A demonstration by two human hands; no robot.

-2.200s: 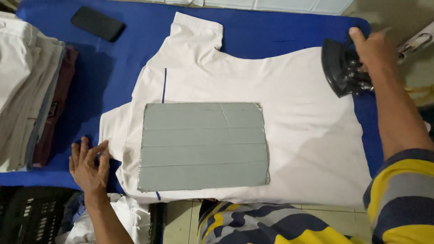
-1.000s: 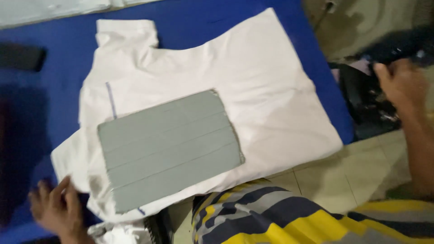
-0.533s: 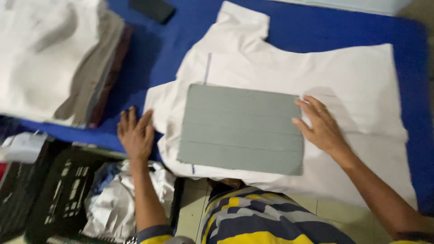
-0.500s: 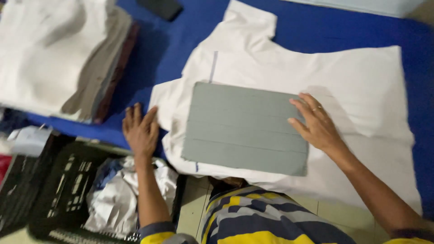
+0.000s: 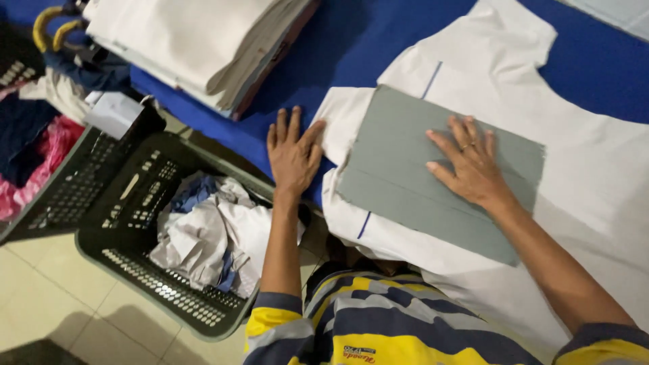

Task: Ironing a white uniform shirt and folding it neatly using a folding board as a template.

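Grey and stiff, the folding board [image 5: 439, 172] is lying flat on the white shirt [image 5: 595, 176] spread over the blue tabletop [image 5: 351, 47]; I am pressing my right hand [image 5: 470, 165] on it, fingers splayed, gripping nothing. My left hand [image 5: 292, 152] is resting open just left of the shirt's limp sleeve edge, which looks soft, light and best pinched at the hem.

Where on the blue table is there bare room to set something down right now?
Bare blue table lies between the folded stack and the white shirt, above the left hand. Another strip shows at far right, above the shirt. The shirt's middle is crowded: grey board, right hand.
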